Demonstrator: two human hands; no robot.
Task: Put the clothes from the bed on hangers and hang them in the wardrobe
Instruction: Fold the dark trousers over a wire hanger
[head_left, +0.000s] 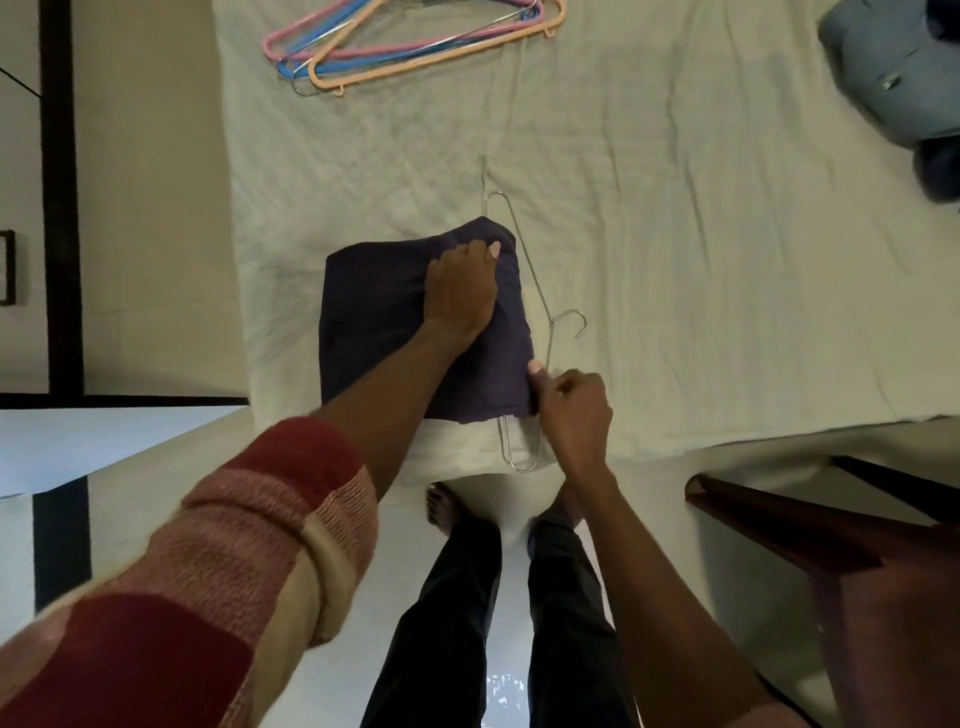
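Folded dark purple garment (395, 322) sits mid-frame on the bed (675, 260), over a wire hanger (540, 332). Left hand (460, 291) presses flat on it, fingers relaxed; right hand (571, 410) pinches its lower right edge. Spare plastic hangers (405, 47) lie at the top.

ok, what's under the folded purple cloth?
A metal hanger runs under the purple cloth; its hook and both ends show, the rest is covered. Left hand presses on top.

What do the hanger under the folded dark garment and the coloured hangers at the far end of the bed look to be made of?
Hanger under the dark garment: bare metal wire, judging by its thin silvery rod and glinting hook. Coloured hangers: likely plastic or plastic-coated, with thicker matte pink, blue and peach arms; a thin silvery one lies among them. Dark garment: woven fabric, matte navy, softly creased.
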